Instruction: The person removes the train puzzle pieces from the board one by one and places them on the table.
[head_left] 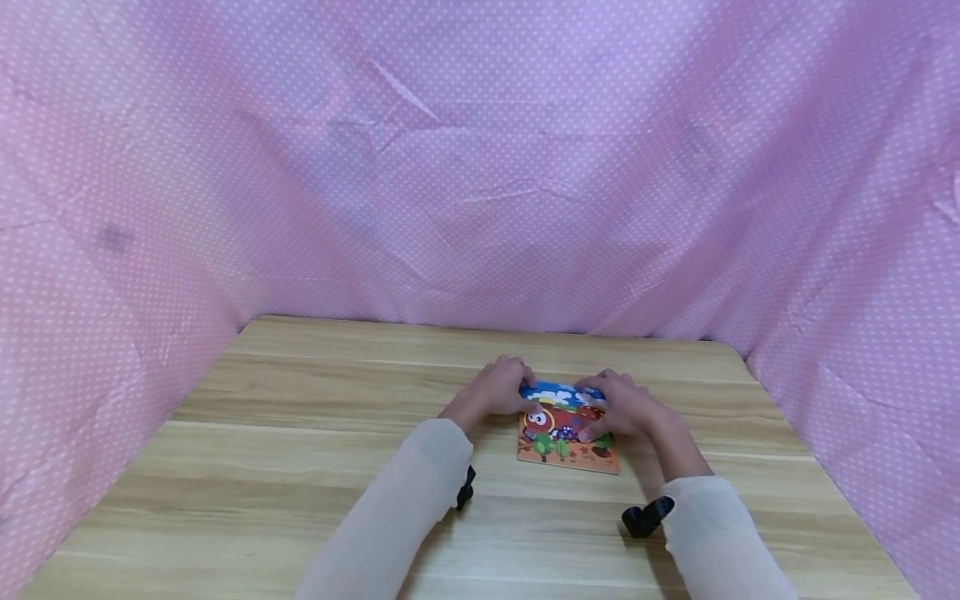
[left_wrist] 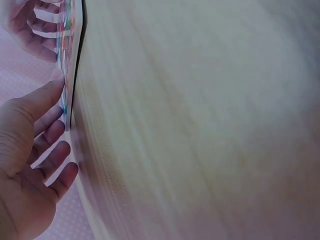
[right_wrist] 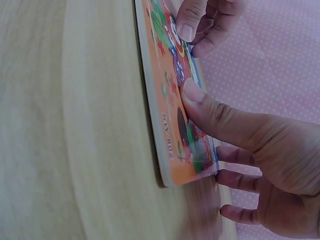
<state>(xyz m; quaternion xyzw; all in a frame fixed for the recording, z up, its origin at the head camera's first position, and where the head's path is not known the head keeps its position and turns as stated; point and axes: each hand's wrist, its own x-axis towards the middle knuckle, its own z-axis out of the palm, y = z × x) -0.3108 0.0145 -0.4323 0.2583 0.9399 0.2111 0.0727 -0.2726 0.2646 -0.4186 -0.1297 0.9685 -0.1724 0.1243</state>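
Note:
A thin, nearly square cartoon puzzle board lies on the wooden table, printed with a red, big-eyed figure, blue sky and an orange base. My left hand holds its far left part, thumb on the printed face and fingertips at the edge. At the far right part, my right hand grips it likewise, its thumb on the picture. Some of the right fingers reach past the board's edge in the right wrist view. The hands cover parts of the upper picture.
Wood-grain table surrounds the board. Pink polka-dot cloth hangs behind the table and along both sides. Each light sleeve has a small black device at the wrist.

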